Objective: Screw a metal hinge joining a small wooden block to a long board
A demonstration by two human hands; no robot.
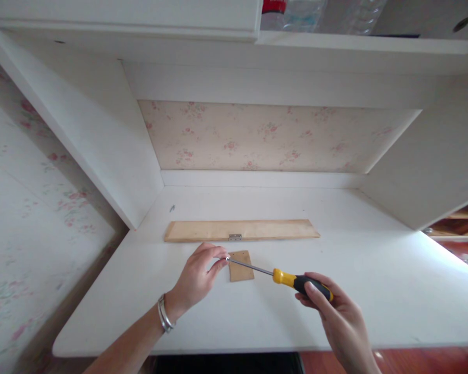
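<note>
Right fingers [315, 294] wrap the screwdriver [283, 277]; left fingers [212, 252] pinch a tiny piece [227, 258] at its tip. Off-centre pressure could jab them.

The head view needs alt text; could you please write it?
A right hand holds a yellow-and-black screwdriver, tip toward a tiny, unclear item pinched in the left hand, above a white desk. On it lie a wooden board with a bracket and a small tan piece.
</note>
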